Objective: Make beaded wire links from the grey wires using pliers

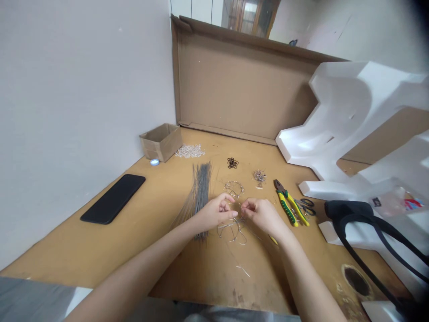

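My left hand (217, 212) hovers over the table, thumb and forefinger apart, the other fingers loosely curled; nothing shows in its grip. Facing it, my right hand (262, 213) is closed in a pinch on what looks like a thin wire, mostly hidden by the fingers. Just below them lies a bent wire frame (229, 231) with loops, and a similar wire ring (234, 188) sits beyond. A bundle of straight grey wires (202, 185) runs partly under my left wrist. Loose wire bits (243, 271) lie nearer the table's front edge.
Pliers (291, 208) and scissors (306, 206) are at right, near white foam (330, 138) and a black strap (348, 210). Dark rings (232, 163), a small shiny pile (259, 175), clear beads (190, 151) and a cardboard box (162, 142) stand farther back. A black phone (114, 199) lies left.
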Motion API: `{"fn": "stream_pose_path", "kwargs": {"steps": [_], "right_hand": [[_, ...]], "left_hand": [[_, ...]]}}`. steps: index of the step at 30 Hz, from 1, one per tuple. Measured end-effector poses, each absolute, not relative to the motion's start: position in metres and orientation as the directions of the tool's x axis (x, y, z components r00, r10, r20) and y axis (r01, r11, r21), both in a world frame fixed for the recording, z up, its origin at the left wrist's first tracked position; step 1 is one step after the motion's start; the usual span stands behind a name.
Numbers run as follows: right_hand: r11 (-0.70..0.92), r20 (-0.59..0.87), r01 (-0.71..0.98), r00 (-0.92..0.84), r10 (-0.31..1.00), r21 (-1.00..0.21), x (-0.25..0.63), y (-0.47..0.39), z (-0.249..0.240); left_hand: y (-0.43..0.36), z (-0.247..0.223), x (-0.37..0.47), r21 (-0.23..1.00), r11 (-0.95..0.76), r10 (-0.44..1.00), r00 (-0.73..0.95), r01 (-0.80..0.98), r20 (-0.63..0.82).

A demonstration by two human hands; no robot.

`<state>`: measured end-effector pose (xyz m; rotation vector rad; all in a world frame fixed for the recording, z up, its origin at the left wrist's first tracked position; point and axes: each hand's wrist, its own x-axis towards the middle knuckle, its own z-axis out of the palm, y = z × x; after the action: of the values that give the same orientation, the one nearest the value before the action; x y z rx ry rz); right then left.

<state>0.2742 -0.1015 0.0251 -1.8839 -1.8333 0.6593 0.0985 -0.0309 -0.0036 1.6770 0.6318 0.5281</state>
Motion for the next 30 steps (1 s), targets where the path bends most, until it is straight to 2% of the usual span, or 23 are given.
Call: {"fn": "stream_pose_path", "kwargs": {"steps": [3,5,7,15,20,26,30], "right_hand": [[-0.037,-0.086,0.753,-0.025,0.996,-0.657,0.283,-0.097,0.008],[-0.025,-0.102,0.746,-0.058,0.993,-0.666,0.283,-0.097,0.001],[-0.014,-0.109,0.740,-0.080,0.991,-0.673,0.279,-0.098,-0.003],[0.006,-0.058,0.724,-0.064,0.996,-0.690,0.264,-0.098,-0.007],[-0.014,-0.011,0.701,0.009,1.000,-0.713,0.269,-0.096,-0.006],[-0.070,-0.054,0.622,0.044,0.998,-0.780,0.281,-0.095,-0.009],[-0.094,-0.081,0.577,0.049,0.996,-0.811,0.282,-0.094,-0.012]], "left_hand": [[-0.023,-0.001,0.092,0.874,-0.349,0.741,0.670,0.338,0.036],[-0.020,-0.002,0.088,0.773,-0.437,0.734,0.679,0.460,0.011],[-0.020,-0.006,0.087,0.710,-0.487,0.715,0.699,0.510,-0.011],[-0.022,-0.021,0.090,0.601,-0.565,0.707,0.707,0.565,0.001],[-0.023,-0.020,0.092,0.555,-0.645,0.646,0.763,0.525,0.030],[-0.025,-0.021,0.096,0.572,-0.624,0.660,0.751,0.532,0.022],[-0.024,-0.024,0.098,0.525,-0.653,0.659,0.751,0.546,0.039]]}}
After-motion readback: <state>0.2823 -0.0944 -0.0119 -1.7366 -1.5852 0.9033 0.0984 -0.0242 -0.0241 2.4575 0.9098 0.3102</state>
